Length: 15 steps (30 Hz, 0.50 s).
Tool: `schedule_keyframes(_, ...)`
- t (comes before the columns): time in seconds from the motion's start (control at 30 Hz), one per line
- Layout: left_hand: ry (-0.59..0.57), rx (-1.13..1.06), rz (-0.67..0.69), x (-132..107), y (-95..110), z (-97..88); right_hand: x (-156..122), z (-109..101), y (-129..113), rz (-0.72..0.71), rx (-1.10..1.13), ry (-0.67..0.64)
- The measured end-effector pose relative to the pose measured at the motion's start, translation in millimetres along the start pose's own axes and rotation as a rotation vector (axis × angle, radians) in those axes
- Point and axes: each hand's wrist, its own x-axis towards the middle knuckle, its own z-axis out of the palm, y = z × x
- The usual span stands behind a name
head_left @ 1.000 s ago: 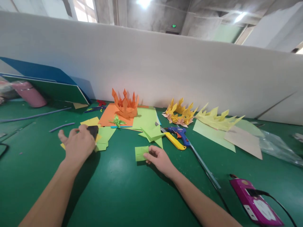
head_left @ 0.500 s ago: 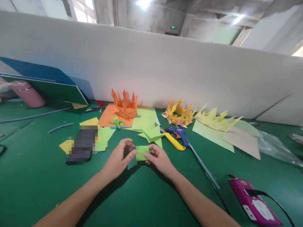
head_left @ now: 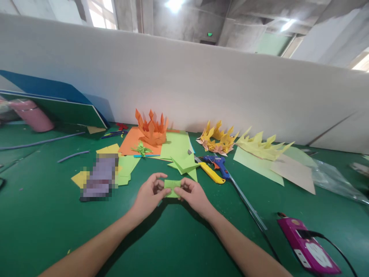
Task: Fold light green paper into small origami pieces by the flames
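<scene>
Between my hands is a small folded piece of light green paper (head_left: 172,184), held just above the green table. My left hand (head_left: 151,192) grips its left edge, with the thumb on the front face and the fingers behind. My right hand (head_left: 193,192) pinches the right edge the same way, thumb in front. Crease lines show on the paper; its back is hidden. Just beyond it lie folded light green paper pieces (head_left: 184,163). A small green paper flower shape (head_left: 142,149) sits farther back on the left.
Behind stand an orange paper crown (head_left: 152,132), a yellow paper crown (head_left: 217,138) and a pale yellow one (head_left: 263,146). A yellow cutter knife (head_left: 212,173) and a blue glue gun (head_left: 220,165) lie right of centre. A magenta power strip (head_left: 309,244) is front right, a blurred phone-like object (head_left: 100,175) left.
My left hand has closed in on the green paper and now grips its left edge, where before its fingers were more apart. The right hand keeps its hold.
</scene>
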Motion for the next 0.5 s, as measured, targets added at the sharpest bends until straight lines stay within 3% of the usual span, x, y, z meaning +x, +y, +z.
schedule_keyframes(0.3,0.016,-0.021,-0.093,-0.2,7.0,-3.1,-0.5,-2.9,-1.9,0.012,-0.044,-0.017)
schedule_keyframes(0.5,-0.012,0.035,-0.125,1.2,-0.6,-3.7,-2.1,-1.3,-4.2,0.016,-0.082,-0.018)
